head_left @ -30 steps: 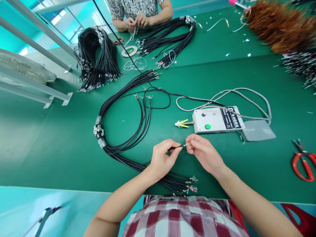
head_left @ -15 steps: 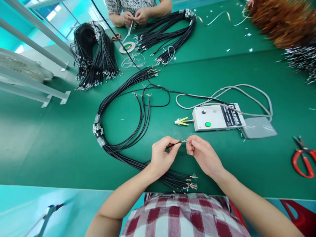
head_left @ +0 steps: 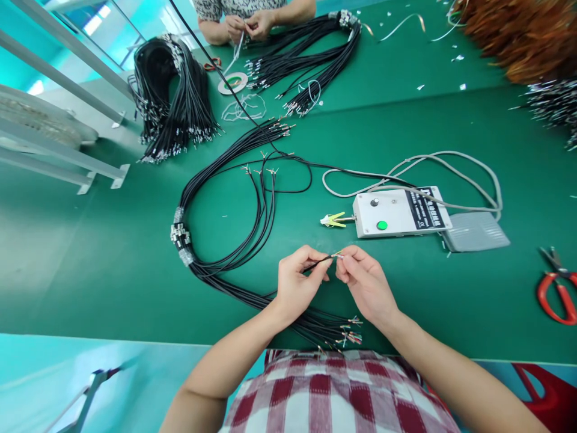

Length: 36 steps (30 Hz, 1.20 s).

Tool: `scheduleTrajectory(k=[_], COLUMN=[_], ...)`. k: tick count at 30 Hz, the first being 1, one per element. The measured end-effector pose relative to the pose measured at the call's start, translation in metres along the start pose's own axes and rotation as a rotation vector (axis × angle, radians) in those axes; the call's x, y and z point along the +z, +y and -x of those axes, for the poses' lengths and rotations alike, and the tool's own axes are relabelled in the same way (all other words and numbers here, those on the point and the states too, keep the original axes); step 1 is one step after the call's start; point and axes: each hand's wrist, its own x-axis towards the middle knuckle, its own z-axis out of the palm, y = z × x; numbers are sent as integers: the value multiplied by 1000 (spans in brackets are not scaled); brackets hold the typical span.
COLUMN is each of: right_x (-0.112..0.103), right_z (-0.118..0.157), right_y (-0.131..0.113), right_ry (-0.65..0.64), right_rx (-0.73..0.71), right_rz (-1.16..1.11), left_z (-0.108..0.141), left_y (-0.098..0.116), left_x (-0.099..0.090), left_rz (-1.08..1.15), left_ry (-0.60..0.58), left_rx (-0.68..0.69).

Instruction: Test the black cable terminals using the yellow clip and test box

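Black insulation covers the thin cable (head_left: 315, 263) pinched in the left hand (head_left: 297, 282), whose thumb and forefinger are closed on it just short of its stripped end, the other fingers curled under. That end sits at the lower middle of the frame, above the green table (head_left: 90, 252). The right hand (head_left: 365, 285) meets it from the other side, with fingertips (head_left: 343, 260) closed on the tiny bared conductors that stick out of the cable's tip; how many strands it grips is too small to tell. The two hands are almost touching.

The cable runs back under the left wrist into a bundle of black cables (head_left: 216, 180) that loops up the centre-left of the table, taped together at its left bend; its other stripped ends (head_left: 349, 334) fan out just below the hands, near the table edge. Right above the hands lies a white control box (head_left: 401, 211) with a green button, a yellow-pronged tip (head_left: 332, 220) on its left and grey leads looping to a grey foot pedal (head_left: 475, 231) at its right. Red-handled scissors (head_left: 556, 288) lie at the far right edge. At the upper left rests a heap of black cables (head_left: 174, 96), and at the top of the frame another person's hands (head_left: 246, 25) work at more cables beside a tape roll (head_left: 232, 83). Brown wires (head_left: 514, 33) are piled at the upper right.
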Motion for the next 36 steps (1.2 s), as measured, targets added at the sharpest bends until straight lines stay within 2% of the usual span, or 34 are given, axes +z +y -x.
scheduleTrajectory(k=[6,11,17,20,23,26,36], right_x=[0,-3,3,6,5,0,-15], right_z=[2,2,-1,-1,1,3,-2], right_y=[9,5,-2,-1,1,-1,-27], right_ry=[44,27,-32,-19,36,83,66], right_rx=[-44,-50,14,-18,-145,-324,-1160], right_rz=[45,-34,-112,-93,52,347,1329], left_z=[0,1,2,3,3,2,1], left_y=[1,1,-1,-1,-1,-2,-5], left_x=[2,3,4,4,4,4,4], left_rz=[113,115,104,104,114,120,122], left_ry=[16,19,14,21,28,32,21], left_rx=[-77,-73,-39,-45,-50,-54,-58])
